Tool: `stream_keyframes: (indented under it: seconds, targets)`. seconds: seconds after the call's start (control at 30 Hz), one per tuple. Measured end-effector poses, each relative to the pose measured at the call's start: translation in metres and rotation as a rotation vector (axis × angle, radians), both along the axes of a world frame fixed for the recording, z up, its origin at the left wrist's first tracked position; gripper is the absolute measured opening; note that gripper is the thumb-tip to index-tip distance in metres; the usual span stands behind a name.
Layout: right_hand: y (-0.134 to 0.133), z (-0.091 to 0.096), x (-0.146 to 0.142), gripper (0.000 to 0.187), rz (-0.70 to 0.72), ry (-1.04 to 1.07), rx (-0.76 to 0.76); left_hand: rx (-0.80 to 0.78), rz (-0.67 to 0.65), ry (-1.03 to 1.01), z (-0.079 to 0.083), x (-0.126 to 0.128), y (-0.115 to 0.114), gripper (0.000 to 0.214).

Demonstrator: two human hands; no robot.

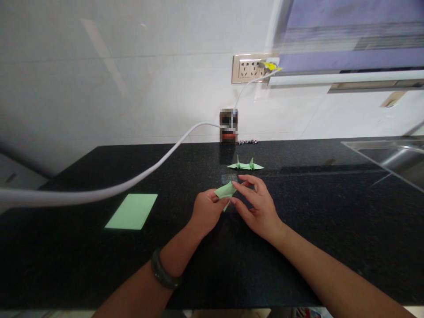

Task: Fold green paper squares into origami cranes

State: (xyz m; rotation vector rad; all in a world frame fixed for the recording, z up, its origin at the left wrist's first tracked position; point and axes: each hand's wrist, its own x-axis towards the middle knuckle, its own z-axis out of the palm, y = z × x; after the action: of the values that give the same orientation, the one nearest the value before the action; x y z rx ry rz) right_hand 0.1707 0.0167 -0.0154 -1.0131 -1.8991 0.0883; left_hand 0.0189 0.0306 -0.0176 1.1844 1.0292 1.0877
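A small folded piece of light-green paper [225, 190] is held above the dark counter. My left hand [207, 211] is closed on its left side, thumb in front and fingers behind. From the right, my right hand [260, 207] has its index fingertip and thumb tip at the paper's right edges, while another finger stretches out beyond. A narrow flap points down between the two thumbs. Just past my hands stand two folded green paper cranes [245, 166], side by side. A dark bangle [162, 270] circles my left wrist.
A stack of green square paper [131, 212] lies left on the black speckled counter [82, 265]. A white cable [132, 183] crosses the left side toward a blurred-out object [228, 126] against the wall. The socket panel [248, 69] is above; a metal sink [397, 159] sits right.
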Motion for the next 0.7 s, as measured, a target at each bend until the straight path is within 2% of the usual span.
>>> stream_keyframes:
  seconds: [0.2, 0.37, 0.5, 0.7]
  targets:
    - [-0.0009, 0.0033, -0.0011, 0.035, 0.011, 0.004, 0.016, -0.018, 0.004, -0.017, -0.0039, -0.0016, 0.0018, 0.024]
    - [0.0016, 0.0026, -0.0032, 0.013, 0.016, 0.08, -0.088, 0.093, -0.007, 0.14, -0.0036, -0.0032, 0.0002, 0.018]
    - [0.0042, 0.0014, -0.002, 0.015, 0.036, 0.037, -0.127, 0.083, -0.046, 0.109, -0.0028, -0.001, -0.002, 0.021]
    - [0.0058, 0.0003, -0.0003, 0.016, 0.014, 0.087, -0.124, 0.008, -0.052, 0.025, -0.0011, 0.0004, -0.0016, 0.016]
